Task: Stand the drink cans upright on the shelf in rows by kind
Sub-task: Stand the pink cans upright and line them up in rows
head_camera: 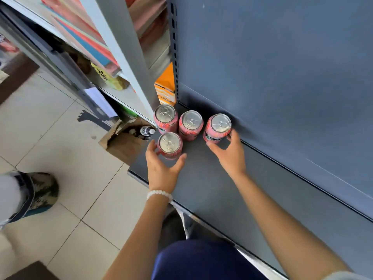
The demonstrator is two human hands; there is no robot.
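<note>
Several pink drink cans stand upright at the left end of the dark shelf (218, 190). Two of them, one (165, 114) by the post and one (190, 121) beside it, are in the back row and untouched. My right hand (230, 154) holds a third can (220, 123) at the right of that row, thumb on its left side and fingers on its right. My left hand (161, 170) wraps around the front can (169, 143), which stands near the shelf's left edge.
The shelf's dark back panel (282, 77) rises behind the cans. A grey upright post (125, 47) and an orange box (165, 87) border the left end. On the tiled floor lies an open cardboard box (121, 144) with a bottle (147, 131). A camouflage shoe (38, 190) is at far left.
</note>
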